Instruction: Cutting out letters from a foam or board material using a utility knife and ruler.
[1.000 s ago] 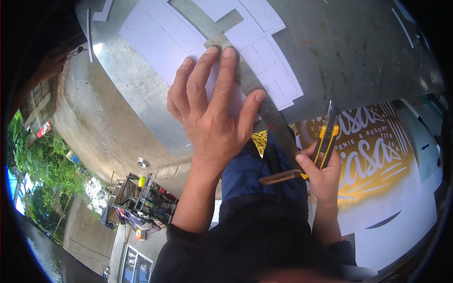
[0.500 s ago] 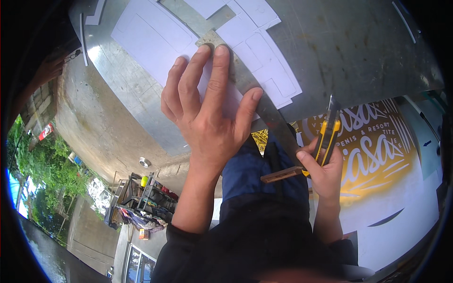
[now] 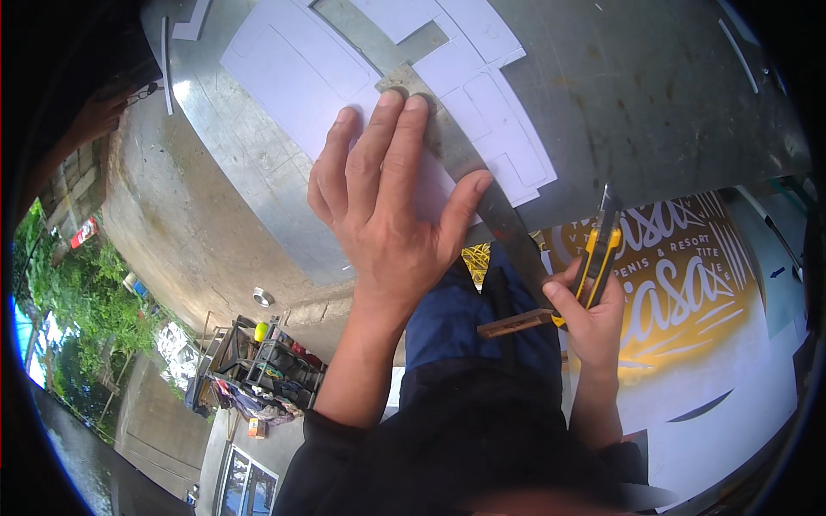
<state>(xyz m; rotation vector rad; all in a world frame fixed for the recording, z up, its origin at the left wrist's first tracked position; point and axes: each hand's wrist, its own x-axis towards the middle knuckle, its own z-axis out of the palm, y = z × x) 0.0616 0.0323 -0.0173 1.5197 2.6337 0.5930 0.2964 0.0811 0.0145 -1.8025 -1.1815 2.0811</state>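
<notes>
Square overlaps white sheet; left hand, flattened, gripping nothing, presses square, likely steadying it; right hand curls round square's near end plus cutter.

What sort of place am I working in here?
Probably a sign-making workshop. White sheets with cut edges lie on a metal table, your right hand holds a knife, and a lettered panel is nearby.
</notes>
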